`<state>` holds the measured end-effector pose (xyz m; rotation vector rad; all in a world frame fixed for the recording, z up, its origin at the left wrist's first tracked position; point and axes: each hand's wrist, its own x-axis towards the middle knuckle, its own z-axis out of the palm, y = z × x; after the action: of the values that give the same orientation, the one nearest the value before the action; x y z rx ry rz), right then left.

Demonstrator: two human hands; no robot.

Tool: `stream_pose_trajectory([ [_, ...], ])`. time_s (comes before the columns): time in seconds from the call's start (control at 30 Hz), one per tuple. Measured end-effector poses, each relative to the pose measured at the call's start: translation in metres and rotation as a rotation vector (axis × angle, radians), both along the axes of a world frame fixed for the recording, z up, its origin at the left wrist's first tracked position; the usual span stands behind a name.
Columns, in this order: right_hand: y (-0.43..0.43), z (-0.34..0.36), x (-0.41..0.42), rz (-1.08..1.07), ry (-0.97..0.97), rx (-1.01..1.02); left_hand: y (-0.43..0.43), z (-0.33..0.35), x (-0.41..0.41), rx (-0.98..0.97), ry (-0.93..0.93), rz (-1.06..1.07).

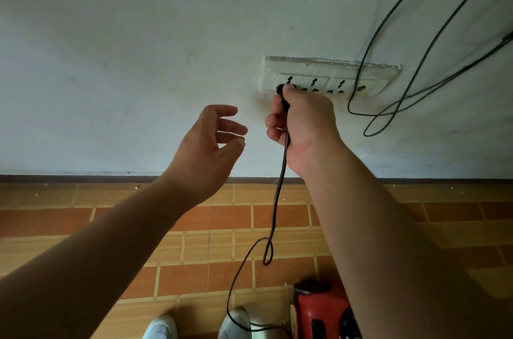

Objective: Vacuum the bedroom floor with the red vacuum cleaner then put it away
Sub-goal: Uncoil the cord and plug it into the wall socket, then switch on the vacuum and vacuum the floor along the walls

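The left hand (211, 141) hung in mid-air before the pale plastered wall (111, 33), its fingers (224, 110) released and loosely spread, holding nothing. Below it lay the floor of orange and tan tiles (83, 227), with the toes of two white shoes (162, 327) at the bottom edge.

Just beside that hand, the right hand (302, 127) was clenched round the black plug (281, 90), whose tip met the leftmost outlet of the white multi-socket wall panel (327, 72). The thin dark power cord (273, 208) dropped from the fist, looped once above the tiles and ran down to the red vacuum cleaner (319, 308), which stood on the floor at the person's feet, partly hidden by the right forearm. Farther right, thin black cables (388, 113) drooped against the wall.

The step in hand looked like the plug's business at the socket; whether it was going in or coming out could not be told. If going in, the next move called for a straight, firm push with the pins lined up; if coming out, a straight pull on the plug body, not the cord.
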<state>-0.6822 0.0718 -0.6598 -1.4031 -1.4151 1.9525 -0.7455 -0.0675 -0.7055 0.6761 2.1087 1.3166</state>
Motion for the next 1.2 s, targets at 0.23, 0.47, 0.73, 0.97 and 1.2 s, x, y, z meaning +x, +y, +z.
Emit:
stream_pose_trajectory([
  [0.23, 0.002, 0.004, 0.015, 0.175, -0.07, 0.047, -0.009, 0.002, 0.017, -0.016, -0.014, -0.037],
  [0.47, -0.009, -0.019, 0.071, 0.141, -0.208, 0.065, -0.041, -0.021, 0.043, -0.069, -0.084, -0.028],
  [0.73, -0.067, -0.082, 0.233, -0.28, -0.402, -0.201, -0.102, -0.067, 0.131, -0.199, -0.253, -0.16],
  [0.97, -0.146, -0.1, 0.371, -0.582, -0.548, -0.436, -0.134, -0.078, 0.212, -0.352, -0.381, -0.376],
  [1.2, -0.179, -0.118, 0.443, -0.722, -0.518, -0.545, -0.117, -0.087, 0.254, -0.423, -0.304, -0.533],
])
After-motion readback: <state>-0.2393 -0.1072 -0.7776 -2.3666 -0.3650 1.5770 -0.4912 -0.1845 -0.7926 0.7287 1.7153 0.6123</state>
